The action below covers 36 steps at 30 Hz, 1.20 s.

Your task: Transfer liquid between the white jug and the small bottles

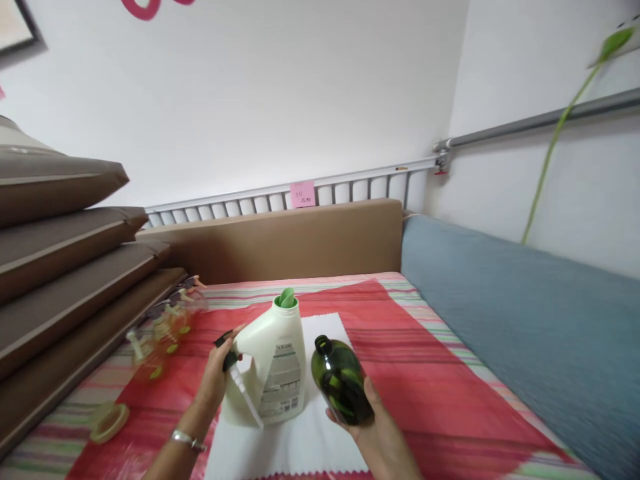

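Your right hand [373,427] grips the uncapped green bottle [341,380], tilted, beside the white jug [273,367] on the white cloth [300,447]. Your left hand [215,380] clasps the pump sprayer [237,373]. Risk: the dip tube could snag the jug, or the tilted bottle slip.

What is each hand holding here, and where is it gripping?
The right hand cradles the dark green bottle around its lower body, its open neck tilted toward the white jug. The left hand grips a pump dispenser by its dark head.
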{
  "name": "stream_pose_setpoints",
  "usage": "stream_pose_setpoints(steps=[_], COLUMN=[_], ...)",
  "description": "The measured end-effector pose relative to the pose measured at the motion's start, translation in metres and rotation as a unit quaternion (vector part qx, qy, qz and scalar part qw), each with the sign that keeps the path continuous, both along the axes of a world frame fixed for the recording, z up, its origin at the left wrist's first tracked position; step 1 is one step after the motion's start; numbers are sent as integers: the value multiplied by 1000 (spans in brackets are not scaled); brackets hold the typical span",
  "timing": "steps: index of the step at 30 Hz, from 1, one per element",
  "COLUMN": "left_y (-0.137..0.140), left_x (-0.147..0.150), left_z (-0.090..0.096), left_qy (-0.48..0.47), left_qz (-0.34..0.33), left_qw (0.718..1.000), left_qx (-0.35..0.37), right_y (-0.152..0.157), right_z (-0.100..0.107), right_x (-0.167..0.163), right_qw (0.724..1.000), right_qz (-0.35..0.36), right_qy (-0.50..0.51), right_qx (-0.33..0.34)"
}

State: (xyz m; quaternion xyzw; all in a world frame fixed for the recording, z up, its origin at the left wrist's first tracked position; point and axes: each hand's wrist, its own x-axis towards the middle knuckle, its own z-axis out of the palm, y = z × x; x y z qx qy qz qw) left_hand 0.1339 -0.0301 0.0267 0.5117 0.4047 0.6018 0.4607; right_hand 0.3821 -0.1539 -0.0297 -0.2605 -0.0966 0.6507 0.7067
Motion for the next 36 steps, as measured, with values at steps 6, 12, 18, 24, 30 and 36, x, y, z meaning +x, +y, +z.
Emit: stream_pose_setpoints(steps=[6,12,18,24,30,36], left_y=[-7,1,4,3,6,3], left_x=[13,30,48,56,60,64], left_z=[5,11,15,15,15,21], left_qy=[39,84,99,255,371,381], left_qz=[-55,-126,-162,-193,-166,-162], left_qw=[998,987,979,935,883,877], left_qx=[17,58,67,154,234,244], right_y=[-4,-2,8,6,2,-1], right_z=[24,74,101,113,114,125], right_x=[46,80,103,120,140,150], right_qw=[994,982,940,902,872,816], right_qz=[-109,-126,-153,-192,-174,-171], right_qy=[-9,-131,-299,-387,-457,-552], right_qx=[-1,53,59,16,-17,-10])
